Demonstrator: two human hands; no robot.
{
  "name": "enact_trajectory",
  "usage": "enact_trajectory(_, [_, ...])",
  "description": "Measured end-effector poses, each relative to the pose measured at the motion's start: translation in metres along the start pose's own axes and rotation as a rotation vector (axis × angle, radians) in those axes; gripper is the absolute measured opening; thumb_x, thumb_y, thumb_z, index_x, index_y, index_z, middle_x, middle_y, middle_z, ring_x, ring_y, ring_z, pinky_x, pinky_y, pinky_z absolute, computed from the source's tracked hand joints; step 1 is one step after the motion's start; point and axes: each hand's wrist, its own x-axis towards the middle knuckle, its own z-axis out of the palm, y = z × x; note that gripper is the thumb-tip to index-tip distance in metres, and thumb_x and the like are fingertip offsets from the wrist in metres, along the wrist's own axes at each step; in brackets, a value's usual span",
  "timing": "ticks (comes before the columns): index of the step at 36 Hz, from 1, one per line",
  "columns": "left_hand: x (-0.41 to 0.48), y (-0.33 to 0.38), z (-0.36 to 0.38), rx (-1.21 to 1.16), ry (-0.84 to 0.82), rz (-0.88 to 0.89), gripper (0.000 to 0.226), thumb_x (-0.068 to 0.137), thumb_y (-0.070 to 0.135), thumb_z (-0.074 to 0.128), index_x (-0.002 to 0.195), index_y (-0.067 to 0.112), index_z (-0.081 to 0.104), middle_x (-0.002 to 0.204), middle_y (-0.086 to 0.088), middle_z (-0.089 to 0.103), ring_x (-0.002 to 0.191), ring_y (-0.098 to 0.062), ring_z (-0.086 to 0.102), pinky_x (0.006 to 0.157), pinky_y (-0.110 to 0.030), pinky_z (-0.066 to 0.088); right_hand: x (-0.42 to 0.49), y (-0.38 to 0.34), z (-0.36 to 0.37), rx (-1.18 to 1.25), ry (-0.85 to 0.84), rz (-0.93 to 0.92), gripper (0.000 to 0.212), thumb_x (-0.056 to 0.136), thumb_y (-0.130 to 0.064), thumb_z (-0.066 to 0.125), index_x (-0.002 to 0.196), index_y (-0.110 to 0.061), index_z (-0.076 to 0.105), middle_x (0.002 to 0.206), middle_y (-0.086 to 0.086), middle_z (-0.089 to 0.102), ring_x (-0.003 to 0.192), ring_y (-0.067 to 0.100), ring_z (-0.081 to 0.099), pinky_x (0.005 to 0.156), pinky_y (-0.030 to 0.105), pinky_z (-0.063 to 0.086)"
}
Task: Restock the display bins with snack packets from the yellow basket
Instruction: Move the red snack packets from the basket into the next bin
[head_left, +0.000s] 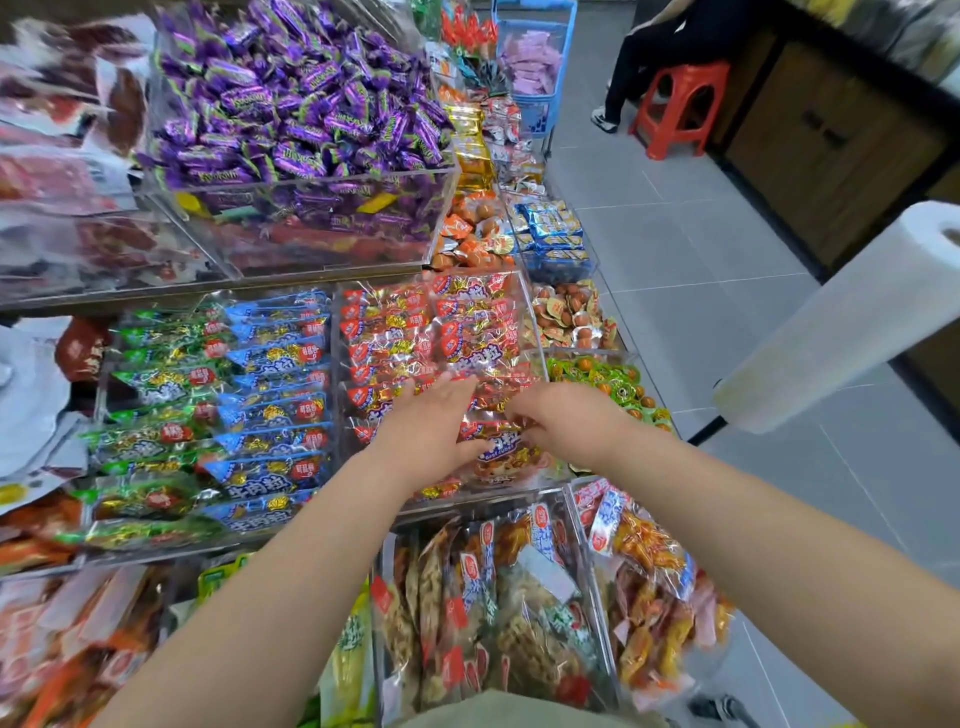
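While we're tucking a red packet (496, 447) into the clear bin (527, 312), left hand (431, 415) lies flat, fingers together, and right hand (563, 423) pinches its edge. Next move's probably let go, grab more.

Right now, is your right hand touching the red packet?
Touching. The head view shows the right hand pinching the upper edge of the red packet, with no gap between them.

Pale grey floor tiles (701, 270) fill the frame's right. A red plastic stool (680, 104) stands at upper right beside a dark wooden counter (831, 145). A white roll (852, 317) juts in at right.
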Motion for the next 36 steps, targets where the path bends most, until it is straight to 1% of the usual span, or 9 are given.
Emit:
enact_trajectory(13, [-0.012,-0.003,0.016,0.183,-0.059,-0.027,0.093,0.090,0.063,0.045,0.153,0.018,-0.006,0.163,0.001,-0.003,0.149,-0.019,-0.002,0.117,-0.053,0.002,0.013,-0.020,-0.001,-0.104,-0.179,0.040,0.025,0.089,-0.021,0.057,0.114,-0.022,0.058,0.100,0.002,0.064,0.090,0.024,0.059,0.063,0.030,0.047])
enact_trajectory(19, [-0.006,0.006,0.008,0.273,-0.078,0.038,0.080,0.093,0.059,0.040,0.153,0.015,0.011,0.162,-0.004,0.003,0.149,-0.019,-0.005,0.116,-0.053,-0.007,0.010,-0.022,0.000,-0.186,-0.208,0.100,0.021,0.088,-0.010,0.054,0.107,-0.019,0.057,0.083,-0.001,0.055,0.078,0.023,0.056,0.054,0.030,0.043])
enact_trajectory(22, [-0.003,0.008,0.012,0.290,-0.117,0.040,0.076,0.097,0.056,0.034,0.154,0.015,0.005,0.162,-0.005,0.000,0.149,-0.020,-0.004,0.117,-0.050,-0.005,0.007,-0.018,0.002,-0.173,-0.184,0.096,0.021,0.091,-0.018,0.054,0.112,-0.021,0.055,0.077,-0.004,0.050,0.073,0.021,0.051,0.048,0.026,0.040])
enact_trajectory(24, [0.001,0.004,0.013,0.260,-0.133,0.055,0.078,0.097,0.055,0.034,0.154,0.013,0.001,0.162,-0.006,-0.001,0.149,-0.021,-0.004,0.118,-0.046,-0.005,0.006,-0.014,0.002,-0.106,-0.104,0.096,0.027,0.089,-0.030,0.058,0.115,-0.023,0.056,0.093,-0.001,0.059,0.080,0.020,0.053,0.056,0.028,0.047])
enact_trajectory(26, [0.004,-0.001,0.015,0.232,-0.129,0.091,0.081,0.097,0.055,0.036,0.153,0.010,-0.001,0.162,-0.008,-0.001,0.149,-0.023,-0.002,0.118,-0.040,-0.006,0.005,-0.012,0.007,-0.036,0.084,0.068,0.049,0.084,-0.038,0.064,0.128,-0.024,0.050,0.122,0.003,0.056,0.107,0.022,0.052,0.082,0.036,0.050])
enact_trajectory(29, [0.005,-0.007,0.019,0.256,-0.097,0.115,0.087,0.095,0.058,0.035,0.152,0.008,-0.006,0.161,-0.010,-0.006,0.149,-0.023,-0.006,0.115,-0.038,-0.010,0.005,-0.015,0.022,-0.206,0.159,-0.023,0.089,0.080,-0.054,0.062,0.149,-0.018,0.018,0.156,0.006,0.019,0.144,0.026,0.014,0.116,0.040,0.009])
enact_trajectory(31, [0.005,-0.008,0.023,0.317,-0.049,0.060,0.090,0.094,0.063,0.031,0.151,0.008,-0.013,0.158,-0.011,-0.018,0.147,-0.025,-0.015,0.110,-0.043,-0.017,0.009,-0.013,0.034,-0.313,0.056,0.008,0.100,0.084,-0.063,0.050,0.150,-0.014,-0.007,0.158,0.008,-0.009,0.145,0.027,-0.012,0.111,0.040,-0.015])
enact_trajectory(34, [0.006,-0.009,0.028,0.316,-0.026,-0.067,0.092,0.093,0.066,0.027,0.142,0.010,-0.028,0.145,-0.011,-0.037,0.138,-0.027,-0.031,0.102,-0.053,-0.023,0.016,-0.007,0.043,-0.320,-0.050,0.119,0.107,0.082,-0.068,0.046,0.146,-0.013,-0.020,0.155,0.011,-0.024,0.142,0.028,-0.022,0.111,0.044,-0.015])
enact_trajectory(36, [0.007,-0.009,0.032,0.281,-0.038,-0.086,0.092,0.094,0.065,0.027,0.141,0.011,-0.031,0.148,-0.013,-0.036,0.140,-0.028,-0.030,0.106,-0.054,-0.020,0.020,-0.006,0.044,-0.314,-0.083,0.146,0.109,0.081,-0.069,0.046,0.146,-0.012,-0.019,0.154,0.012,-0.023,0.142,0.028,-0.021,0.113,0.046,-0.012])
